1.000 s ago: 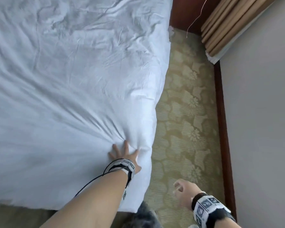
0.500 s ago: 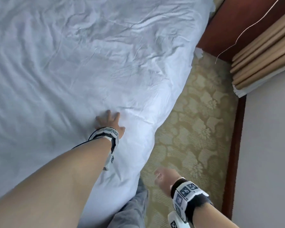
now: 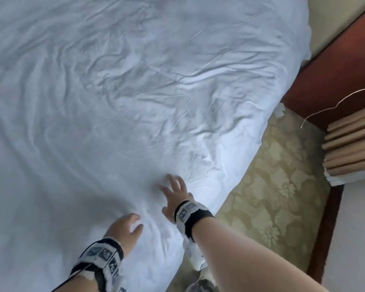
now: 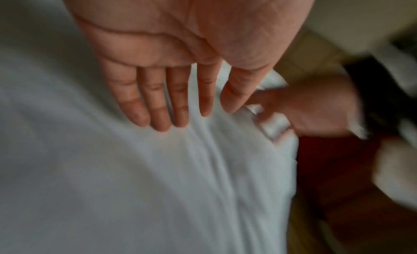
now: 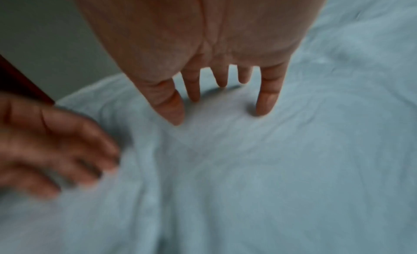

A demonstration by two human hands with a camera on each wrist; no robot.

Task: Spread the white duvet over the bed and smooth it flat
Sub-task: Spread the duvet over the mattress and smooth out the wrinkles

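Flat, left hand point(image 3: 125, 228) beside right hand point(image 3: 174, 193), fingers straight on duvet point(image 3: 114, 102)

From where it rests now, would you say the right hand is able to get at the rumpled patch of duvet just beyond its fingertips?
Probably yes: the right hand lies open on the duvet, and nothing sits between it and the creases ahead.

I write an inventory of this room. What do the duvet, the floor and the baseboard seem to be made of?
Duvet: probably cotton, matte white; it holds fine, sharp creases.
Floor: carpet, it seems, olive-beige with a woven floral pattern.
Baseboard: likely wood, dark red-brown, slightly glossy.
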